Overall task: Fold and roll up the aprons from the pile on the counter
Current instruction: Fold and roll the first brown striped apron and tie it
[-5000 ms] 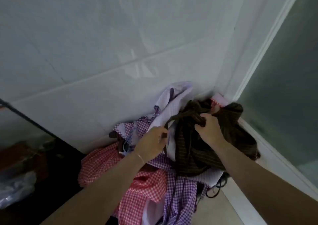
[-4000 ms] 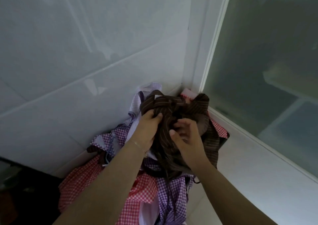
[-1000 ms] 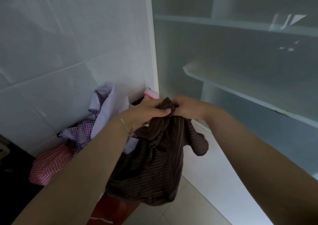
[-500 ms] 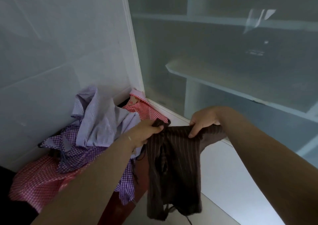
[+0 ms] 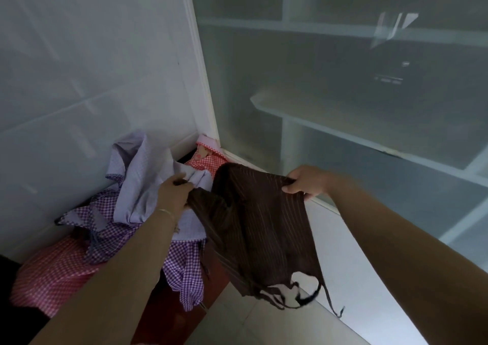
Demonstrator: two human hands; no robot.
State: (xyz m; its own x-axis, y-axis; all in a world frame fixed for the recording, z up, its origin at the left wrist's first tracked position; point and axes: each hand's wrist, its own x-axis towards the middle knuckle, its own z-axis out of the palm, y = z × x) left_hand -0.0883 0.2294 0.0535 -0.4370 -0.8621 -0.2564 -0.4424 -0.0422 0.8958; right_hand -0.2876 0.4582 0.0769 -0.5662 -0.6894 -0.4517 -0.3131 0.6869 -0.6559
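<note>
A dark brown pinstriped apron (image 5: 253, 228) hangs in the air between my hands, its thin ties dangling at the bottom right. My left hand (image 5: 173, 194) grips one upper corner and my right hand (image 5: 306, 182) pinches the other upper edge. Behind and left of it, the pile of aprons (image 5: 126, 212) lies heaped in the corner: a pale lilac one on top, purple gingham under it, red gingham at the lower left and at the back by the corner.
A white tiled wall (image 5: 87, 67) rises on the left. Frosted glass panels (image 5: 343, 107) with white shelves behind them stand on the right above a white ledge (image 5: 335, 239). Pale counter surface (image 5: 250, 321) shows below the hanging apron.
Over the five seconds I lifted the brown apron off the pile and away to the right. In the last half second my hands spread further apart and the cloth opened out wider.
</note>
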